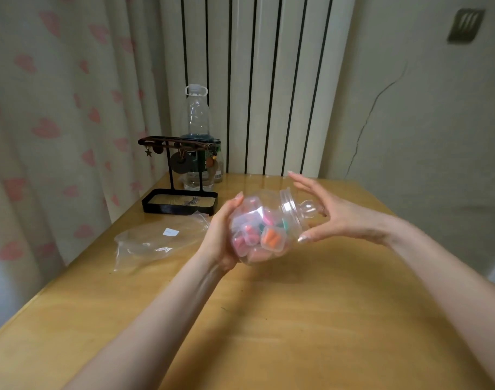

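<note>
Closest to the camera it's just bare wooden table (268, 319) under both forearms. Above that, the left hand (222, 235) is wrapped round the belly of a clear plastic jar (257, 229), palm cupping it and fingers curled over the far side, so the jar is off the table and tipped sideways with its mouth pointing away from that grip. It's stuffed with little boxes (271, 239) of orange, pink and green bits.

The lid (289, 205) is sitting on the mouth, knob (309, 208) sticking out. The right hand (339, 215) is spread wide around that knob, thumb below and fingers above, not clamped on anything. I can't tell whether it's touching.

So I'd say it's early: jar secured, lid on, and the actual grab-and-twist is yet to come.

Past the holding hand there's a crumpled plastic bag (153, 243), then a black jewelry stand (181, 198), a water bottle (197, 122), and a radiator (268, 80) behind.
</note>
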Demonstrator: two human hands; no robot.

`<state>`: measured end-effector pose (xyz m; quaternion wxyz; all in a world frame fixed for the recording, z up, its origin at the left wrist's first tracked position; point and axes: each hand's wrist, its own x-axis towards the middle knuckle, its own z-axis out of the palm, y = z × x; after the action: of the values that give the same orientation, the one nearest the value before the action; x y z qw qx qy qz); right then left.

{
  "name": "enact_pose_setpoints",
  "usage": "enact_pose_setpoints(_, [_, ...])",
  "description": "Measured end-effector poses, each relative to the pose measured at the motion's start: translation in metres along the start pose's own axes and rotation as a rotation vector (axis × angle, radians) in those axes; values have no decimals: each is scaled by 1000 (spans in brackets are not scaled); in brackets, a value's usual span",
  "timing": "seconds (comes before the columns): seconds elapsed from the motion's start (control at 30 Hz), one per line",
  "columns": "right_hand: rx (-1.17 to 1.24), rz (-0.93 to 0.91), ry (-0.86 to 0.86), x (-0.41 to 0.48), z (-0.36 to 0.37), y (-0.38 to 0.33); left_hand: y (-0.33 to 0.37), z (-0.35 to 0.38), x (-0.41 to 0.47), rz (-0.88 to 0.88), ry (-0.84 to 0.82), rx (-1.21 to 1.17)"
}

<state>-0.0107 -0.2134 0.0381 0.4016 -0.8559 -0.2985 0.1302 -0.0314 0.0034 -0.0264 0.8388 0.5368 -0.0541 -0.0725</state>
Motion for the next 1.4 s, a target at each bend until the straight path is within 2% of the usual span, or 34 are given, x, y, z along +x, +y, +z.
enact_pose_setpoints(0.07, [-38,-18,170,3,5,3,0,-2,0,26,-14,10])
enact_pose_setpoints(0.13, [-3,81,285,5,6,3,1,2,-2,48,-24,16])
enact_pose_setpoints(0.2, [-26,92,210,5,3,5,1,4,-2,47,-15,-1])
enact_pose_setpoints(0.27, [-19,-26,97,3,3,1,4,5,-3,30,2,-28])
enact_pose_setpoints(0.3, [-17,-52,118,3,5,3,5,5,-4,19,12,-34])
enact_pose_setpoints(0.37, [7,10,259,6,8,2,4,6,-6,7,20,-19])
enact_pose_setpoints(0.4, [35,43,270,7,6,3,3,6,-6,2,19,-10])
enact_pose_setpoints(0.47, [45,6,169,6,5,5,2,6,-6,-6,17,-23])
enact_pose_setpoints(0.53, [-50,-84,106,6,6,6,3,7,-7,-5,17,-51])
enact_pose_setpoints(0.67, [-152,-130,261,14,12,10,-2,12,-9,-10,50,-97])
enact_pose_setpoints(0.77, [-140,-138,292,17,11,11,-7,14,-11,32,64,-117])
enact_pose_setpoints(0.87, [-115,-163,295,19,13,8,-9,14,-13,64,71,-12])
enact_pose_setpoints(0.93, [-60,-165,358,21,13,8,-8,10,-10,126,155,206])
enact_pose_setpoints(0.97, [-53,-155,425,24,12,10,-9,2,-4,204,274,434])
enact_pose_setpoints(1.03, [-160,-89,591,30,9,16,-13,-25,8,376,601,1110])
enact_pose_setpoints(1.07, [-237,-33,651,33,8,19,-17,-43,14,351,669,1424])
enact_pose_setpoints(1.1, [-288,24,680,36,8,23,-20,-58,20,228,669,1685])
enact_pose_setpoints(1.17, [-321,108,689,41,10,29,-27,-79,25,-98,596,2006])
enact_pose_setpoints(1.23, [-361,165,683,46,15,34,-31,-86,24,-173,580,2058])
enact_pose_setpoints(1.3, [-448,229,679,49,19,38,-28,-84,19,-78,650,2103])
enact_pose_setpoints(1.33, [-470,249,658,50,20,40,-25,-81,18,15,697,2108])
enact_pose_setpoints(1.4, [-470,285,588,51,21,43,-20,-72,15,374,744,1841])
